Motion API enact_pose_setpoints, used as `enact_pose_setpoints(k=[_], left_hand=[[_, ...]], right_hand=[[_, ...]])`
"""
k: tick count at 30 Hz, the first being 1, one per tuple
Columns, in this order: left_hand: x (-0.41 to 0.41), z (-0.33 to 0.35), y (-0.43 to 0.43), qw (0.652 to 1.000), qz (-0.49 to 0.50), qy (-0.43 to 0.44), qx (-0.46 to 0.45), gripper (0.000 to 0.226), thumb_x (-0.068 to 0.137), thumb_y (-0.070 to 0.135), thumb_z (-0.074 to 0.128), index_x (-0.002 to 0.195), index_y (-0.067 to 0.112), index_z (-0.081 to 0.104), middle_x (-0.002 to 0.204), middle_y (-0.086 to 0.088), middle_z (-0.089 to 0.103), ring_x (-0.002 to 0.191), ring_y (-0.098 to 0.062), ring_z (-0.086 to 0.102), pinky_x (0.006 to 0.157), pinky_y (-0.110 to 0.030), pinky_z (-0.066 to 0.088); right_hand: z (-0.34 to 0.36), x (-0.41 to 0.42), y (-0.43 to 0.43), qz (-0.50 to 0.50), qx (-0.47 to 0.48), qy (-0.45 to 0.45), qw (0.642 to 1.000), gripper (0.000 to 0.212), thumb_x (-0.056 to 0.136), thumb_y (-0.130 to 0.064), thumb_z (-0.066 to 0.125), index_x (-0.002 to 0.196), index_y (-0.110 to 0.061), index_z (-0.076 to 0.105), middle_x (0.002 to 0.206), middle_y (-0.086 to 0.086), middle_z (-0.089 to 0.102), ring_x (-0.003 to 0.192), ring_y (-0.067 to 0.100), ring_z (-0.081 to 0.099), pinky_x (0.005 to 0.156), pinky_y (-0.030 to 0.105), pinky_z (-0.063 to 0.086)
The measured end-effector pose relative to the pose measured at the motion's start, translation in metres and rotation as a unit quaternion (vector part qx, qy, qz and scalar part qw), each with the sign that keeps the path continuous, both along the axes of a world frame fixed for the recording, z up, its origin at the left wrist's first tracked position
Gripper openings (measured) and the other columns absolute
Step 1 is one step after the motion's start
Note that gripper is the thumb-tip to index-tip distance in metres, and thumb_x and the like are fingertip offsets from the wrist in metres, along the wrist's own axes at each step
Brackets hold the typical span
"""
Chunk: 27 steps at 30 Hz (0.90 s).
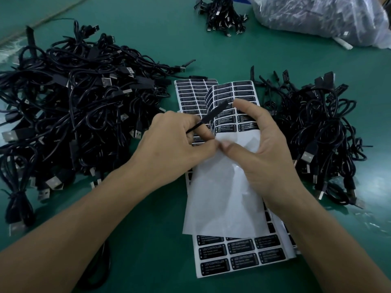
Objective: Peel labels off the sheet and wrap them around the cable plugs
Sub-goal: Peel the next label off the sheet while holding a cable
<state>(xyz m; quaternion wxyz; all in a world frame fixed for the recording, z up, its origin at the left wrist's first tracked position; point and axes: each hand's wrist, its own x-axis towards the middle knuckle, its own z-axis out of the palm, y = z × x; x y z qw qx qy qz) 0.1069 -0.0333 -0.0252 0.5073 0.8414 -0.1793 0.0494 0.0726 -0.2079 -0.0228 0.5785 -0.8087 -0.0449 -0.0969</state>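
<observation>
Our left hand [169,140] grips the cable plug [215,112] in its fingers, over the label sheet [224,199] mid-worktop [152,240]. Right hand [258,149] curves alongside, thumbs touching. Whether it pinches anything, we can't tell.
</observation>
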Motion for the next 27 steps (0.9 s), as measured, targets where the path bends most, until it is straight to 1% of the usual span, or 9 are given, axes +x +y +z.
enact_pose_setpoints(k=[5, 8, 10, 12, 15, 18, 20, 23, 27], left_hand=[[0.005, -0.002, 0.0, 0.998, -0.03, 0.049, -0.033, 0.021, 0.081, 0.016, 0.08, 0.064, 0.02, 0.068, 0.036, 0.014, 0.029, 0.035, -0.005, 0.024, 0.041, -0.014, 0.024], [0.009, -0.002, 0.0, 0.994, -0.025, 0.085, -0.061, 0.018, 0.083, 0.008, 0.077, 0.067, 0.01, 0.069, 0.037, 0.013, 0.037, 0.036, -0.003, 0.028, 0.043, -0.012, 0.028], [0.01, -0.002, 0.0, 0.992, -0.027, 0.1, -0.076, 0.016, 0.084, 0.01, 0.076, 0.069, 0.009, 0.071, 0.046, -0.011, 0.05, 0.047, -0.011, 0.04, 0.054, -0.021, 0.036], [0.012, -0.002, 0.001, 0.991, -0.026, 0.103, -0.081, 0.016, 0.086, 0.013, 0.074, 0.071, 0.009, 0.071, 0.062, -0.028, 0.056, 0.056, -0.019, 0.043, 0.058, -0.029, 0.038], [0.012, -0.003, 0.0, 0.993, -0.005, 0.083, -0.085, 0.019, 0.09, 0.018, 0.071, 0.074, 0.007, 0.071, 0.057, -0.01, 0.05, 0.053, -0.012, 0.04, 0.051, -0.021, 0.037], [0.016, -0.003, 0.003, 0.988, 0.06, 0.059, -0.133, 0.024, 0.091, 0.011, 0.066, 0.078, -0.009, 0.064, 0.051, 0.0, 0.037, 0.041, -0.004, 0.027, 0.041, -0.014, 0.027], [0.02, -0.003, 0.005, 0.978, 0.092, 0.066, -0.177, 0.031, 0.092, 0.009, 0.063, 0.083, -0.019, 0.055, 0.05, -0.001, 0.029, 0.04, -0.006, 0.022, 0.039, -0.018, 0.022], [0.021, -0.004, 0.005, 0.977, 0.1, 0.067, -0.179, 0.032, 0.091, 0.008, 0.062, 0.084, -0.022, 0.054, 0.047, 0.007, 0.026, 0.04, -0.005, 0.019, 0.039, -0.017, 0.022], [0.017, -0.003, 0.005, 0.983, 0.085, 0.059, -0.149, 0.023, 0.091, 0.009, 0.067, 0.081, -0.012, 0.067, 0.044, 0.012, 0.035, 0.033, -0.005, 0.027, 0.039, -0.008, 0.024]], right_hand=[[-0.001, 0.0, 0.001, 0.007, -0.021, -0.014, 1.0, 0.056, 0.088, -0.005, 0.072, 0.133, -0.035, 0.055, 0.131, -0.033, 0.052, 0.125, -0.021, 0.041, 0.1, -0.001, 0.029], [0.0, 0.0, 0.003, 0.0, 0.003, -0.009, 1.0, 0.055, 0.088, -0.002, 0.071, 0.128, -0.037, 0.057, 0.126, -0.031, 0.057, 0.127, -0.007, 0.049, 0.112, 0.031, 0.04], [0.0, -0.001, 0.005, -0.003, 0.026, 0.005, 1.0, 0.054, 0.087, -0.002, 0.07, 0.126, -0.037, 0.058, 0.127, -0.02, 0.062, 0.127, 0.012, 0.056, 0.11, 0.05, 0.043], [0.001, 0.0, 0.005, -0.01, 0.041, 0.015, 0.999, 0.053, 0.086, -0.004, 0.07, 0.124, -0.039, 0.059, 0.128, -0.01, 0.064, 0.123, 0.023, 0.059, 0.106, 0.056, 0.045], [0.001, -0.001, 0.003, -0.033, 0.027, 0.004, 0.999, 0.051, 0.085, -0.008, 0.071, 0.121, -0.042, 0.059, 0.124, -0.021, 0.062, 0.106, 0.01, 0.064, 0.097, 0.045, 0.054], [0.001, -0.001, -0.001, -0.052, -0.039, -0.011, 0.998, 0.054, 0.08, -0.014, 0.071, 0.124, -0.042, 0.056, 0.124, -0.033, 0.056, 0.117, -0.007, 0.053, 0.102, 0.02, 0.045], [0.001, 0.0, -0.004, -0.038, -0.056, 0.02, 0.997, 0.06, 0.08, -0.016, 0.074, 0.13, -0.042, 0.053, 0.128, -0.029, 0.055, 0.122, -0.002, 0.053, 0.104, 0.029, 0.045], [0.0, -0.003, -0.002, -0.025, -0.136, 0.043, 0.989, 0.068, 0.08, -0.026, 0.078, 0.137, -0.045, 0.045, 0.129, -0.034, 0.051, 0.121, -0.011, 0.047, 0.103, 0.016, 0.039], [0.0, -0.007, 0.002, -0.069, -0.281, 0.066, 0.955, 0.075, 0.078, -0.045, 0.075, 0.143, -0.049, 0.037, 0.129, -0.01, 0.041, 0.122, 0.013, 0.034, 0.106, 0.038, 0.036]])
